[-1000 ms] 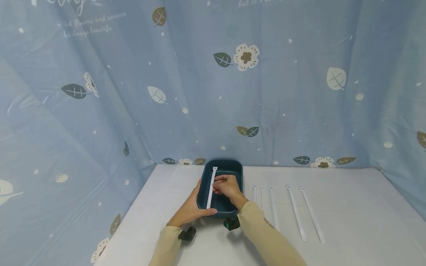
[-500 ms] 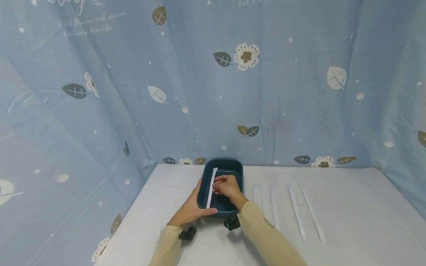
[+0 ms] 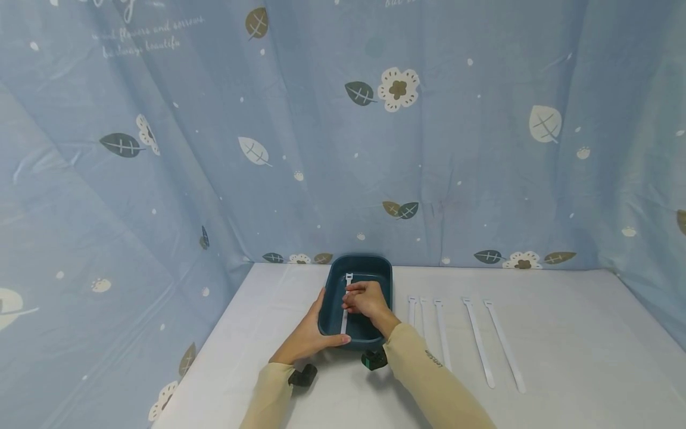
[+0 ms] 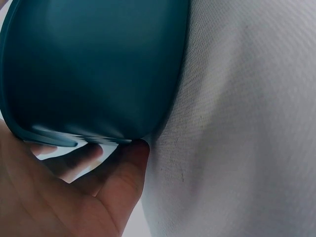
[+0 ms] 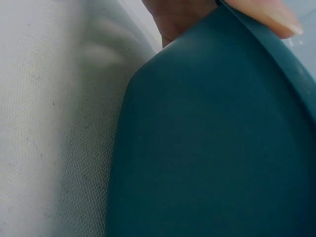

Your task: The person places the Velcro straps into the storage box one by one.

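A dark teal rectangular tray (image 3: 383, 275) stands on the white table near the curtain. My left hand (image 3: 311, 335) grips its near left corner, the thumb over the near rim and the fingers along the outer left side. In the left wrist view, that hand (image 4: 74, 197) curls at the end of the tray (image 4: 98, 64). Inside the tray, my right hand (image 3: 368, 301) pinches a white cable tie strap (image 3: 345, 323) at mid-length, its slotted head toward the far end. The right wrist view shows mostly the tray's outer wall (image 5: 207, 143); the right fingers are hidden there.
Several similar white straps (image 3: 478, 342) lie in a spaced row on the table to the right, slotted heads away from me. My right sleeve (image 3: 429, 372) overlaps the lower ends of the nearest ones. A blue patterned curtain (image 3: 300, 119) hangs behind and at the sides.
The strap in the tray has shifted slightly right and lower, its head sliding toward me under the right fingers. Both hands and the tray stay almost in place.
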`<state>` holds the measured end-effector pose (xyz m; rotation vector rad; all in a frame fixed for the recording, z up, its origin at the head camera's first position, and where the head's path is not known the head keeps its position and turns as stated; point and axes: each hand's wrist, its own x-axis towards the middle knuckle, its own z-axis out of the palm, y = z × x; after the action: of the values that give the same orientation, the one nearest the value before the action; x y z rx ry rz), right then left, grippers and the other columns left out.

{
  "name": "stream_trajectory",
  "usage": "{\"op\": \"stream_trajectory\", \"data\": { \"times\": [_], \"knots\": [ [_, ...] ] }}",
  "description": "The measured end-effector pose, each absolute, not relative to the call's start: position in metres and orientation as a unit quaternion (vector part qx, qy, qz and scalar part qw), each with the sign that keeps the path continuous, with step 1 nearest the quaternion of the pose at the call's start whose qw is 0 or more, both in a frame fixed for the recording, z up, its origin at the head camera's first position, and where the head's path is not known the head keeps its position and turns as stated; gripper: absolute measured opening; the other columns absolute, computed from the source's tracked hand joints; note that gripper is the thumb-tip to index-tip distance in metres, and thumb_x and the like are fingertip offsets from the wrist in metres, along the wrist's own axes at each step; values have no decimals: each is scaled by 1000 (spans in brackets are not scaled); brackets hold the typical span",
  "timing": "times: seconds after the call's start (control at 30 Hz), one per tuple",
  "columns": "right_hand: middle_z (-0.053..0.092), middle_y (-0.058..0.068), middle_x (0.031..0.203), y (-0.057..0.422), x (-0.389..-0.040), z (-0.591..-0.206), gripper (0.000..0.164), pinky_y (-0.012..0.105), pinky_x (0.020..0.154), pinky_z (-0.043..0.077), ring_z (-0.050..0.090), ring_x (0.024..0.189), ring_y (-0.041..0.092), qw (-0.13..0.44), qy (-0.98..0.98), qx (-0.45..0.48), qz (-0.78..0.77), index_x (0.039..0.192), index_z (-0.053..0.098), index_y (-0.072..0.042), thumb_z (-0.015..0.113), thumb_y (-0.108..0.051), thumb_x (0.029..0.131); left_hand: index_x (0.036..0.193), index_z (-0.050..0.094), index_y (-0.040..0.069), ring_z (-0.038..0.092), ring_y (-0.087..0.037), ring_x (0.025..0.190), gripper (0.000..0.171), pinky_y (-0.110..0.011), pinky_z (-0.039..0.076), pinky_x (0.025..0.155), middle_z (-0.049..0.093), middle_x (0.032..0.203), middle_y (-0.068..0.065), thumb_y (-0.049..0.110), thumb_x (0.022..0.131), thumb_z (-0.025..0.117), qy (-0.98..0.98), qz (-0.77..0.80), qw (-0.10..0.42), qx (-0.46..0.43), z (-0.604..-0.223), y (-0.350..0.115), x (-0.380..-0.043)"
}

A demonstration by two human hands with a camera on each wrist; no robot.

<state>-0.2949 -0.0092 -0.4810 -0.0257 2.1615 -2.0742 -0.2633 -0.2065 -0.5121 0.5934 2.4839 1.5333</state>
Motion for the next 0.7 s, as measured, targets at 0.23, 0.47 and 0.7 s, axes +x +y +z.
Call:
{"op": "stream_trajectory", "data": {
  "times": [0.23,0.47,0.7],
  "knots": [
    [77,21,98,-8,-294,-481,32,29,71,64,74,73,14,74,719,-7,-691,127,65,12,65,1,97,168,-2,23,38,-31,153,125,-64,34,120,19,173,-10,31,81,88,843,491,70,206,-510,-206,-262],
    [77,23,103,-8,-292,-479,33,31,72,64,75,74,15,75,719,-10,-691,127,64,12,64,0,97,168,-1,23,38,-31,153,126,-65,32,121,21,173,-10,35,81,88,846,491,70,197,-510,-206,-261],
    [76,26,106,-7,-290,-475,33,32,73,64,76,76,16,68,712,-16,-699,126,64,13,65,0,96,168,0,25,31,-35,156,126,-69,30,120,12,176,-8,36,80,89,849,489,67,188,-510,-206,-260]
  ]
}}
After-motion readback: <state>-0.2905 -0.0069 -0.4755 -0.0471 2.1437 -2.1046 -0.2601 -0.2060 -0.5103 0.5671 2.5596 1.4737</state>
